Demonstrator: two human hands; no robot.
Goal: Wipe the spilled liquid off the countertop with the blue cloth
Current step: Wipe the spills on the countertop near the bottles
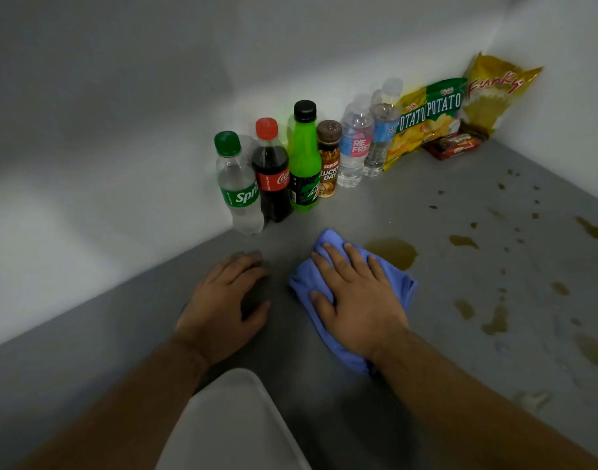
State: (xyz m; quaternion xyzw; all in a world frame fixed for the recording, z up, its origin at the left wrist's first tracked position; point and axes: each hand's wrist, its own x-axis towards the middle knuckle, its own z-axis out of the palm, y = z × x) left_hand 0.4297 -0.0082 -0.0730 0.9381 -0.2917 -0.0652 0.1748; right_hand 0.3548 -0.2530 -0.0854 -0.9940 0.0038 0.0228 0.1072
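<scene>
Head view, single frame.

Desk (392, 205): flat, matte grey, set into a corner of white wall (121, 130).

Spilled liquid: a brownish-yellow, irregular puddle (394, 252) lay on the desk, touching the far right edge of the cloth. Smaller blots and drops (463, 241) of the same colour were scattered to the right, out to the frame edge.

Blue cloth (302, 278): soft, bunched and folded, lying on the desk near the middle. The right hand (358, 300) lay palm down on it, fingers straight and spread, pressing it flat without curling round it. The left hand (223, 300) rested just beside the cloth, apart from it, palm down with fingers loosely bent and tips on the desk; it held nothing.

Row against the back wall, all upright and capped:
- Sprite bottle (240, 188), clear plastic, clear liquid.
- Coca-Cola bottle (272, 174), dark liquid.
- Bright green Mountain Dew bottle (304, 161), black cap.
- Small Kopiko Lucky Day bottle (329, 161), brown cap.
- Two ribbed clear water bottles (355, 147) and (382, 137).

Right of these, leaning on the wall:
- Yellow potato chip bag (408, 130).
- Green potato chip bag (443, 103).
- Crinkled gold Funky bag (494, 93).
- A flat red-brown packet (453, 145) lay in front of them.

Nothing stood between the cloth and the puddle. A pale grey rounded shape (233, 418) filled the bottom edge between the forearms; could not tell what it was.
</scene>
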